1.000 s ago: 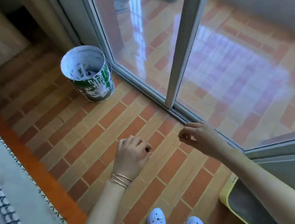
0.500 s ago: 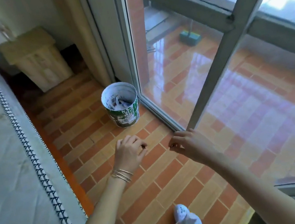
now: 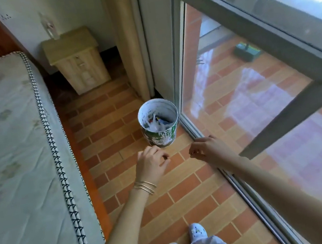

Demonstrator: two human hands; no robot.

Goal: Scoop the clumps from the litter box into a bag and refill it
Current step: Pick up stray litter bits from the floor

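Observation:
A paint-smeared green and white bucket (image 3: 158,122) stands on the brick-pattern floor beside the glass door, with crumpled paper and scraps inside. My left hand (image 3: 152,164), with thin bracelets at the wrist, hangs just in front of the bucket, its fingers loosely curled and holding nothing. My right hand (image 3: 206,150) is level with it to the right, near the door track, fingers also curled and empty. Both hands are apart from the bucket. No litter box, scoop or bag is in view.
A bed (image 3: 11,159) with a pale patterned cover runs along the left. A small wooden nightstand (image 3: 78,61) stands at the far wall. A sliding glass door (image 3: 256,83) and its floor track (image 3: 243,191) line the right. My feet (image 3: 196,231) are at the bottom.
The view has tilted up and moved back from the door. The yellow-rimmed box at the bottom right has left the view. Both hands stay out front, now nearer the bucket.

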